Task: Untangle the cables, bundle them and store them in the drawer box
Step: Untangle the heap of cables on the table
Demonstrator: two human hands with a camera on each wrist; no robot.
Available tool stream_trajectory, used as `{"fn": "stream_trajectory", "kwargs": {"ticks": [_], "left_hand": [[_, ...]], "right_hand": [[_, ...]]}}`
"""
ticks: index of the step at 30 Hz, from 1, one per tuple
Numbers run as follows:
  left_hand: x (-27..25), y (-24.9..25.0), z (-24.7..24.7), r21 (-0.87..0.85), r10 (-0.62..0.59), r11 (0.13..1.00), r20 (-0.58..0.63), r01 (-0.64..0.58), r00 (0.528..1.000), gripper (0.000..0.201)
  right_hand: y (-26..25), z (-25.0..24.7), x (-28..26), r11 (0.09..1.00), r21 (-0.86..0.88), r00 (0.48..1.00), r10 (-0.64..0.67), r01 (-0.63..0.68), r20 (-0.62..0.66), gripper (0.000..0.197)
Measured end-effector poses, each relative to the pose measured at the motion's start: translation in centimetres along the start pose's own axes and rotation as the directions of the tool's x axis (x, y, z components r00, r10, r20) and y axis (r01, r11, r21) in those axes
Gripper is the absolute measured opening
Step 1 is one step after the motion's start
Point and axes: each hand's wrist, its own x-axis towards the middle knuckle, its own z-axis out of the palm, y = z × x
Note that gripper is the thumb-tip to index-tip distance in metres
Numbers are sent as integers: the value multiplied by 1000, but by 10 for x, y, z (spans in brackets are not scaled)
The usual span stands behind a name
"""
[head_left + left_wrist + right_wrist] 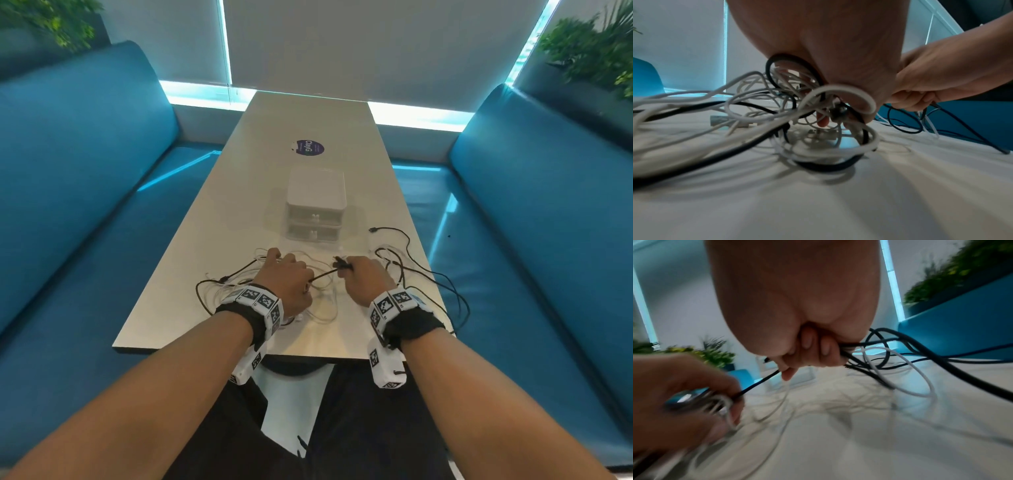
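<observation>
We see a long pale desk (308,113) running away from us, with a round purple sticker (307,147) on it. Blue padded benches (78,164) flank it on both sides. Grey blinds (376,44) cover the window ahead, and green plants (596,51) sit behind each bench back.

A long pale table (310,116) is carrying everything. A white drawer box (315,205) is standing about midway along it, between the two long edges. A round dark sticker (307,148) is lying flat toward the far edge. A tangle of white and black cables (322,294) is sprawling across the near end, with black loops (445,284) trailing toward the right edge.
</observation>
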Motion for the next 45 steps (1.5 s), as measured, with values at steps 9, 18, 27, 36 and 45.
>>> {"fn": "stream_trajectory", "kwargs": {"ticks": [9, 18, 27, 36, 45], "left_hand": [[1, 4, -1, 3, -25, 1000, -27, 25, 999, 38], [5, 9, -4, 19, -11, 1000, -20, 12, 1000, 37], [5, 6, 5, -54, -35, 998, 22, 36, 999, 34], [5, -3, 9, -20, -30, 999, -14, 30, 999, 30], [9, -6, 9, -131, -7, 991, -70, -2, 998, 24]], "right_hand": [[19, -9, 1, 999, -28, 996, 44, -46, -78, 31], [-7, 6, -7, 978, -35, 978, -207, 208, 17, 25], [5, 17, 1, 986, -156, 998, -63, 64, 11, 21], [64, -27, 2, 922, -230, 945, 277, -312, -173, 23], [46, 2, -1, 969, -236, 997, 71, -78, -37, 28]]}}
